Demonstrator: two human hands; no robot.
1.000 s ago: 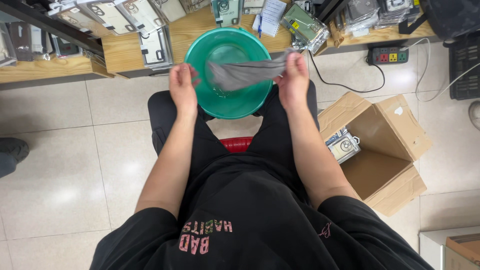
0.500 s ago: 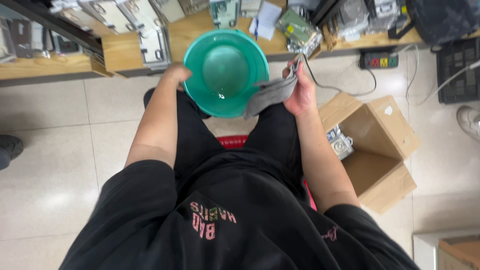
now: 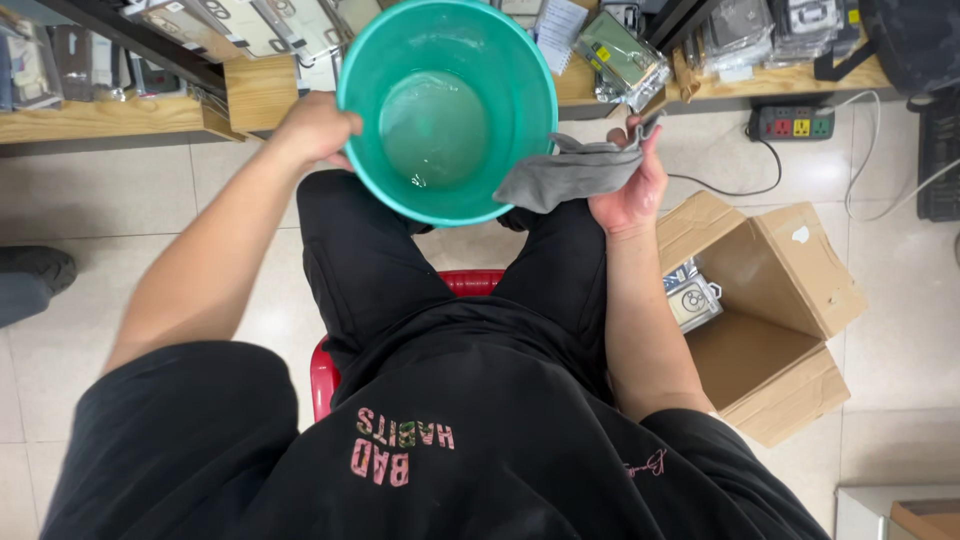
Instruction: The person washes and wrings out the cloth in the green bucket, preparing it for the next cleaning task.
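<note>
green basin (image 3: pixel 447 110) now lifted closer; grey cloth (image 3: pixel 560 178) unchanged.

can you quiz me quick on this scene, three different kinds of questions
1. True or false: the right hand holds a grey cloth.
2. The left hand grips the rim of the: A) box B) basin C) power strip
3. Fill in: the open cardboard box sits on the floor on the person's ____ side.

Key: 1 true. 2 B, the green basin. 3 right.
</note>
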